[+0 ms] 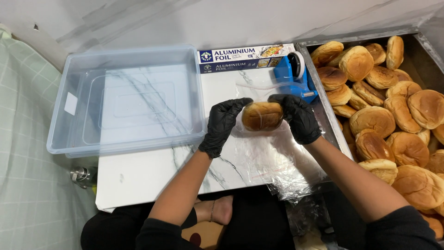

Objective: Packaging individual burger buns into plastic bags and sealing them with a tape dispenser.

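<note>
Both my hands wear black gloves and grip one golden-brown bun [262,115] from either side, just above a marble-patterned board [148,171]. My left hand [223,124] holds the bun's left end. My right hand [298,118] holds its right end. The bun looks to sit inside a clear plastic bag [268,157] that trails toward me over the board. A blue tape dispenser [293,76] stands just beyond my right hand.
A metal tray [319,39] at the right holds several buns [379,120]. An empty clear plastic tub [125,99] rests at the left of the board. A long foil box [245,58] lies along the far edge. Green checked cloth [27,153] covers the left.
</note>
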